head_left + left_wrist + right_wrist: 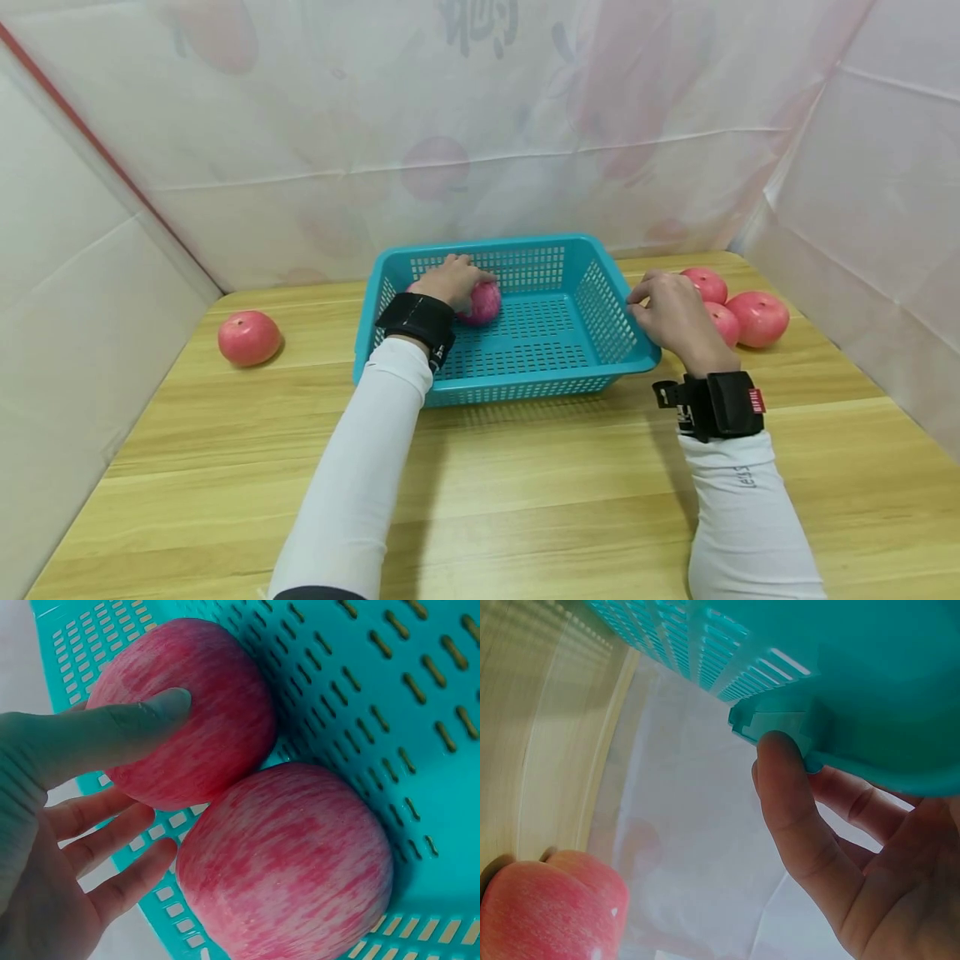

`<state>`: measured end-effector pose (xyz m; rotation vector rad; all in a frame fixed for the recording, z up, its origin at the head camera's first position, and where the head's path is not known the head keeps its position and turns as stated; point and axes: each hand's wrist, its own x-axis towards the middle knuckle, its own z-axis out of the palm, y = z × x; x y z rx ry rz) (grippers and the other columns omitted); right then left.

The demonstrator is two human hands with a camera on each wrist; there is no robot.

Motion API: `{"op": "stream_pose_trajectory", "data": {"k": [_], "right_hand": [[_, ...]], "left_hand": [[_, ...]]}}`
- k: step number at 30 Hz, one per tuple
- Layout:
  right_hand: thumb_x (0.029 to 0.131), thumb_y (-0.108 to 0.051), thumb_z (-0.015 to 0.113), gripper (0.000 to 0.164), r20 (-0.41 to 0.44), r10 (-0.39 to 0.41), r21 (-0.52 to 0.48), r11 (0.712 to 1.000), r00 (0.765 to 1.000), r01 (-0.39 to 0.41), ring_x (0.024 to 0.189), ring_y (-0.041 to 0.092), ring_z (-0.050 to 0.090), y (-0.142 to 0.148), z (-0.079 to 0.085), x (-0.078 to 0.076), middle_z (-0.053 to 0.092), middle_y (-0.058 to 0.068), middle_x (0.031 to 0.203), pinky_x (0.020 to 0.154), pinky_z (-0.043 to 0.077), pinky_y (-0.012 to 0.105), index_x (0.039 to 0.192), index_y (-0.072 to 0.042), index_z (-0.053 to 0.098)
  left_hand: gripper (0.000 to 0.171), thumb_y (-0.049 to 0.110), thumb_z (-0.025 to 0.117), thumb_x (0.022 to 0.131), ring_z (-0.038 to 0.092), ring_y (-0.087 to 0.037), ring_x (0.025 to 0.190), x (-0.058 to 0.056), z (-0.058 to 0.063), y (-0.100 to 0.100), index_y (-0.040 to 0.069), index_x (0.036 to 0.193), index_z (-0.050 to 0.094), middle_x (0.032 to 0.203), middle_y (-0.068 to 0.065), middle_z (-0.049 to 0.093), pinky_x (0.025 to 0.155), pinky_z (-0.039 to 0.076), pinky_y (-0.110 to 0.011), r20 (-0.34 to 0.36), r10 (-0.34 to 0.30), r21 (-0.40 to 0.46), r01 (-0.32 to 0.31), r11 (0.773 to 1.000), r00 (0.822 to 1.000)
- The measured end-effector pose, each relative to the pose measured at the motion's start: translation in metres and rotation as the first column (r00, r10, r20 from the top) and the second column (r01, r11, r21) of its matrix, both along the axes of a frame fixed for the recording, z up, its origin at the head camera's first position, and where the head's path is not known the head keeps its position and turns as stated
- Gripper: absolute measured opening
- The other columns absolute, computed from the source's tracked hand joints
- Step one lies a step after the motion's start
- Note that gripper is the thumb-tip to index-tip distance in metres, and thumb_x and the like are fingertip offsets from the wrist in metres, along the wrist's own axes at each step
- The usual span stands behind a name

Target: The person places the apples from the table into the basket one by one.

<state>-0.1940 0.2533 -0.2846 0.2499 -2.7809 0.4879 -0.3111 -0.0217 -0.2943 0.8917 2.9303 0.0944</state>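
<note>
In the head view, the left hand (450,279) is resting inside the blue-green basket (525,388), with a streaked apple (483,305) lying at its 4 o'clock, far nearer to it than to the right hand (671,312); the basket's long axis is running roughly from 9 to 3 o'clock. On the grained wooden table (540,500), a smooth pink fruit (250,337) is sitting at the basket's 9 o'clock and three more, one being the blushing fruit (757,318), are clustering at 3. In the left wrist view, thumb and fingers are gripping the round upper apple (225,697), the fingers standing apart; the lower apple (285,862), mottled and waxy, is touching it at 5 o'clock. In the right wrist view, thumb and fingers are pinching the slotted plastic basket's rim, while pink fruit is lying at 8 o'clock.
</note>
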Motion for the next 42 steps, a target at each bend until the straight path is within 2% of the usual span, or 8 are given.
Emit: {"op": "stream_pose_trajectory", "data": {"k": [6, 11, 21, 30, 37, 42], "right_hand": [[0.082, -0.001, 0.057, 0.015, 0.001, 0.005, -0.006, 1.0, 1.0, -0.005, 0.08, 0.036, 0.049, 0.0, 0.0, 0.0, 0.057, 0.022, 0.087, 0.07, 0.044, 0.051, 0.087, 0.011, 0.066], [0.082, -0.001, 0.057, 0.016, 0.008, 0.001, -0.004, 1.0, 1.0, -0.001, 0.081, 0.037, 0.048, 0.0, 0.0, 0.0, 0.057, 0.023, 0.088, 0.071, 0.043, 0.051, 0.088, 0.011, 0.066], [0.082, -0.001, 0.058, 0.015, -0.001, 0.009, -0.007, 1.0, 1.0, -0.009, 0.078, 0.036, 0.05, -0.001, 0.001, -0.001, 0.057, 0.023, 0.087, 0.067, 0.046, 0.049, 0.087, 0.011, 0.066], [0.081, -0.001, 0.057, 0.015, -0.001, 0.004, 0.004, 1.0, 1.0, -0.004, 0.081, 0.037, 0.049, 0.001, 0.001, -0.001, 0.056, 0.023, 0.088, 0.068, 0.045, 0.05, 0.087, 0.011, 0.066], [0.081, -0.001, 0.058, 0.015, -0.019, 0.026, 0.004, 1.0, 0.999, -0.026, 0.079, 0.037, 0.049, 0.001, 0.0, -0.001, 0.057, 0.022, 0.086, 0.067, 0.045, 0.05, 0.086, 0.011, 0.066], [0.081, -0.001, 0.058, 0.015, -0.006, 0.013, -0.001, 1.0, 1.0, -0.013, 0.078, 0.037, 0.05, 0.001, 0.0, 0.0, 0.056, 0.023, 0.088, 0.067, 0.046, 0.05, 0.086, 0.011, 0.066]], "left_hand": [[0.057, 0.008, 0.056, 0.083, 0.022, -0.03, 0.126, 0.003, 0.002, 0.001, 0.027, 0.135, 0.043, 0.141, -0.014, 0.03, 0.092, 0.038, -0.053, 0.042, -0.001, -0.008, 0.002, 1.0, 0.999], [0.054, 0.014, 0.06, 0.083, 0.021, -0.029, 0.127, 0.004, 0.004, 0.003, 0.026, 0.134, 0.044, 0.14, -0.012, 0.031, 0.093, 0.036, -0.054, 0.06, 0.008, -0.005, -0.008, 1.0, 0.998], [0.047, -0.001, 0.059, 0.079, 0.033, -0.027, 0.12, 0.01, 0.008, 0.005, 0.017, 0.122, 0.056, 0.13, -0.01, 0.042, 0.094, 0.039, -0.042, 0.027, 0.008, 0.049, -0.01, 0.999, 1.0], [0.049, -0.003, 0.061, 0.077, 0.034, -0.028, 0.118, 0.008, 0.005, 0.008, 0.017, 0.121, 0.057, 0.128, -0.009, 0.045, 0.096, 0.036, -0.042, 0.0, 0.021, 0.064, -0.02, 0.998, 1.0], [0.051, -0.003, 0.065, 0.074, 0.034, -0.032, 0.119, 0.009, 0.003, 0.013, 0.018, 0.119, 0.058, 0.132, -0.01, 0.044, 0.092, 0.04, -0.046, -0.004, 0.074, 0.065, -0.074, 0.995, 0.997], [0.049, -0.003, 0.063, 0.076, 0.034, -0.033, 0.119, 0.011, 0.004, 0.015, 0.018, 0.12, 0.058, 0.134, -0.01, 0.042, 0.091, 0.041, -0.047, -0.006, 0.076, 0.055, -0.075, 0.996, 0.997]]}}
